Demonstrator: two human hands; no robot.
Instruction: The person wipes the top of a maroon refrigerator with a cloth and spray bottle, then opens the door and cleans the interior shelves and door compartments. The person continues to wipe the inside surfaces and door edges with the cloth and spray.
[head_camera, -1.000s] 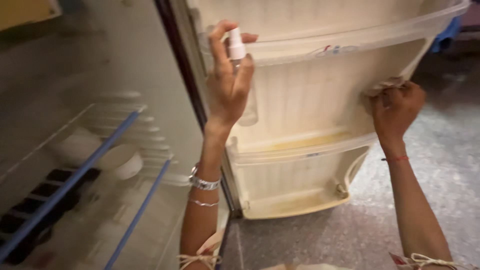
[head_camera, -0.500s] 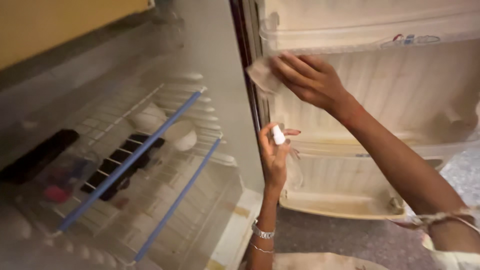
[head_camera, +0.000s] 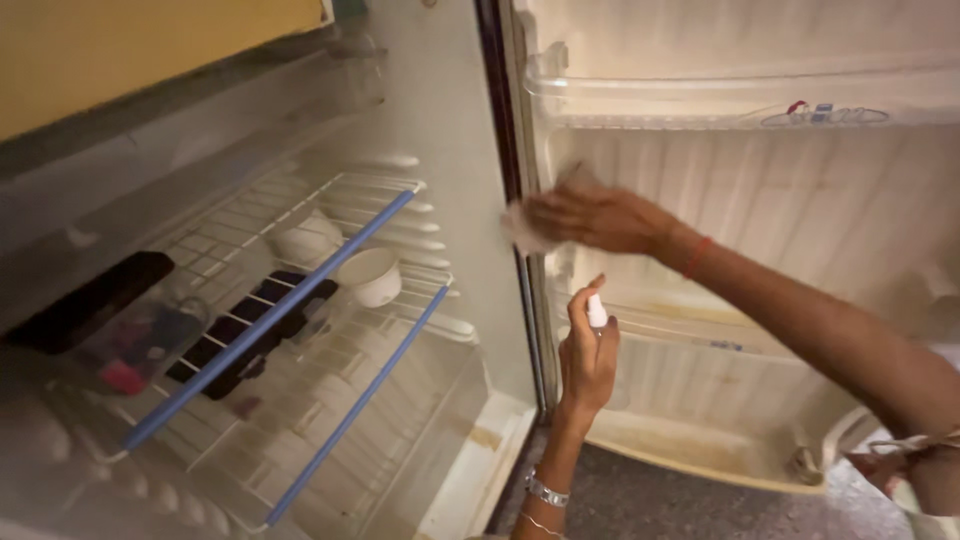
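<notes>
- One view only is given, taken from the person's head.
- It is directed downward and forward, close, at the open fridge (head_camera: 300, 300) and its door (head_camera: 760, 250).

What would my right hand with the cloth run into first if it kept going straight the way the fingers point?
The right hand, pressing a cloth to the fridge door's inner wall, points toward the hinge side. It would probably meet the dark door-edge seal first, though depth is hard to judge.

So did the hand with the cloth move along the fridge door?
Yes. The right hand with the cloth slid from the door's outer side across to its hinge edge, under the clear door shelf.
</notes>
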